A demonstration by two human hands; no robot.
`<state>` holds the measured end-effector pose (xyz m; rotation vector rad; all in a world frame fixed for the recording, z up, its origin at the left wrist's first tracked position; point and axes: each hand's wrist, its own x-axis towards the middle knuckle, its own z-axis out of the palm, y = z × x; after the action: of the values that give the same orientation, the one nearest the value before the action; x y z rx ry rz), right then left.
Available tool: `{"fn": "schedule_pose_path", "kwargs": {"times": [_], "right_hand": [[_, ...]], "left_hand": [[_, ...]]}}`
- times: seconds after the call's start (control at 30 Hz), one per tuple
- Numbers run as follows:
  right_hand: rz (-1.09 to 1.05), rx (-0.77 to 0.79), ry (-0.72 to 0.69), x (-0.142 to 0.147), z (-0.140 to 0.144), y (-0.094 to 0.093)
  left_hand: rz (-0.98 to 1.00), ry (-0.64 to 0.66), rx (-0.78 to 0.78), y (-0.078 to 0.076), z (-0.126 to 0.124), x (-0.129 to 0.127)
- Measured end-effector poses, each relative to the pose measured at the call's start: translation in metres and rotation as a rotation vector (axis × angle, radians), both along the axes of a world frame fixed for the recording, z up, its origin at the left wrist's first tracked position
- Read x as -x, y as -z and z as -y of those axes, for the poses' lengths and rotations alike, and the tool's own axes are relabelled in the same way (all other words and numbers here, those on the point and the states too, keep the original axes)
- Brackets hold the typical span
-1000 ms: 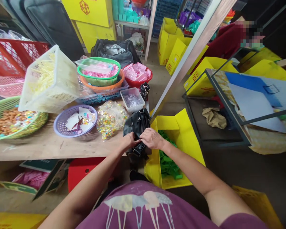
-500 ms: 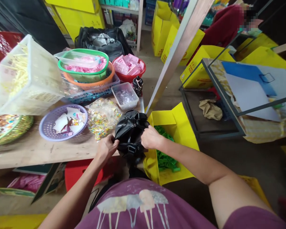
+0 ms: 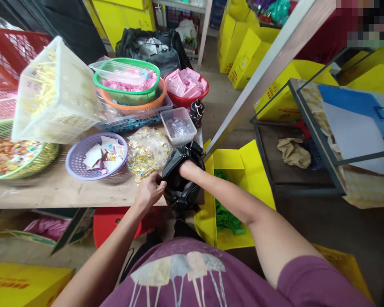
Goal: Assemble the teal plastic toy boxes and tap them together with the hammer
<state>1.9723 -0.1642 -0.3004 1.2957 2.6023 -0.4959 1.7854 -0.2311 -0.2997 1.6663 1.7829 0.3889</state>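
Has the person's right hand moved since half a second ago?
Yes. Judged against the clear tub, the right hand has moved left and forward, from the bag's right edge to inside it.

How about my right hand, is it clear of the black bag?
No, your right hand is in the open black bag, its fingers hidden, while your left hand holds the bag's edge.

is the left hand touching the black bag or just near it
Touching: the head view shows the left hand pinching the left edge of the black bag at its open mouth, with no gap between them.
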Motion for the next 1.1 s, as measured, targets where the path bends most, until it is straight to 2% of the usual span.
{"fn": "schedule_pose_path", "kwargs": {"times": [0.07,0.13,0.23,0.3,0.4,0.5,0.53,0.6,0.67,0.7,0.77,0.8,0.87,0.93,1.0,1.1], "right_hand": [[-0.055,-0.017,-0.009,-0.013,0.009,-0.018],[-0.283,-0.009,0.043,-0.026,0.014,-0.040],[-0.745,0.080,0.199,-0.029,0.011,-0.073],[-0.895,0.122,0.260,-0.016,0.006,-0.091],[-0.986,0.109,0.285,0.013,-0.001,-0.114],[-1.091,0.091,0.368,0.044,-0.001,-0.132],[-1.142,0.100,0.390,0.056,0.000,-0.138],[-1.237,0.154,0.363,0.085,0.009,-0.150],[-1.301,0.236,0.238,0.119,0.025,-0.161],[-1.328,0.270,0.173,0.138,0.035,-0.166],[-1.380,0.333,0.067,0.177,0.056,-0.175],[-1.407,0.377,0.028,0.195,0.067,-0.178],[-1.460,0.524,-0.032,0.231,0.086,-0.181],[-1.514,0.728,-0.090,0.265,0.104,-0.184],[-1.554,0.923,-0.147,0.300,0.122,-0.188],[-1.480,1.088,-0.262,0.360,0.159,-0.193]], "left_hand": [[0.139,0.002,-0.026,-0.001,0.001,0.011],[0.329,0.023,-0.135,-0.013,0.003,0.020],[0.549,0.131,-0.283,-0.046,0.010,0.021],[0.624,0.153,-0.270,-0.068,0.014,0.019],[0.729,-0.004,-0.233,-0.087,0.019,0.029],[0.867,-0.178,-0.240,-0.094,0.031,0.059],[0.872,-0.227,-0.292,-0.097,0.039,0.071],[0.784,-0.309,-0.515,-0.107,0.058,0.091],[0.595,-0.301,-0.761,-0.124,0.079,0.102],[0.500,-0.262,-0.833,-0.132,0.089,0.107],[0.367,-0.216,-0.862,-0.146,0.107,0.116],[0.345,-0.237,-0.841,-0.151,0.116,0.123],[0.394,-0.363,-0.820,-0.154,0.135,0.145],[0.517,-0.471,-0.814,-0.154,0.158,0.176],[0.644,-0.520,-0.848,-0.155,0.188,0.213],[0.692,-0.548,-0.946,-0.165,0.244,0.271]]}}
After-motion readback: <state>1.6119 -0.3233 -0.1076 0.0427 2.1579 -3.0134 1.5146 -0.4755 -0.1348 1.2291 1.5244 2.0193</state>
